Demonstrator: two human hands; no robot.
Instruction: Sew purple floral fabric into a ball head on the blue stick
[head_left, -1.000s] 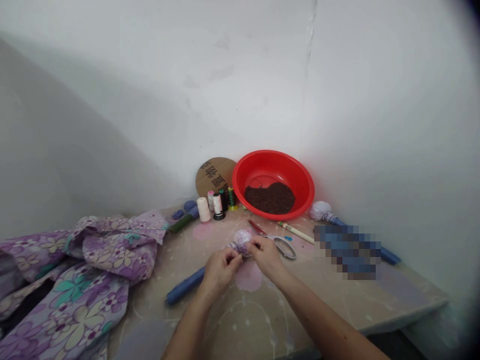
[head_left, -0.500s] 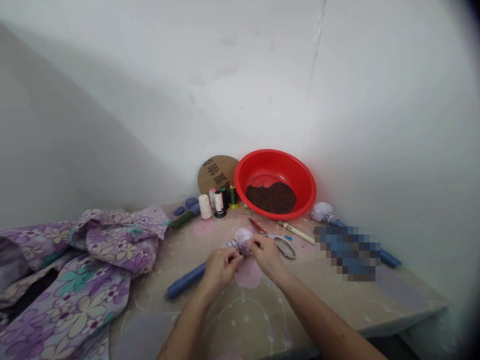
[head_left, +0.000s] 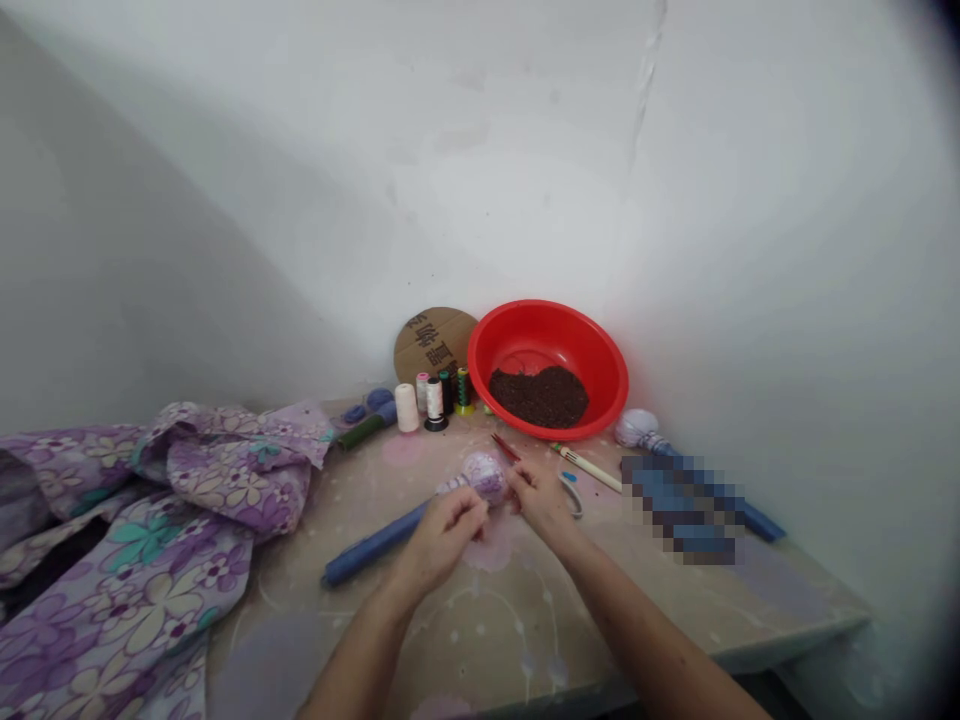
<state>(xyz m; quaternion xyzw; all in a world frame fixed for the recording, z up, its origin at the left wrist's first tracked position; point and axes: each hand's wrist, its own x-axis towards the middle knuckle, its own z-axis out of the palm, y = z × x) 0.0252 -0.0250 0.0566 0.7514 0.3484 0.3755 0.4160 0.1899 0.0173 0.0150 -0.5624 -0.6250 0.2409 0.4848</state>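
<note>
A blue stick lies slantwise on the table, its far end topped by a ball wrapped in purple-and-white floral cloth and bound at the neck. My left hand is closed in a pinch just in front of that neck. At the ball's right side, my right hand also has its fingertips pressed together. Whatever is between the fingers, perhaps thread, is too fine to make out. Behind my right hand lie scissors, partly covered by it.
A red basin with dark brown grains leans at the back. Left of it stand several thread spools and a cardboard disc. Floral cloth covers the table's left side. A second ball-headed stick and a pen-like stick lie right.
My hands have drawn slightly apart, and my left hand has come off the neck toward me. More of the floral ball shows. The view has shifted a little.
</note>
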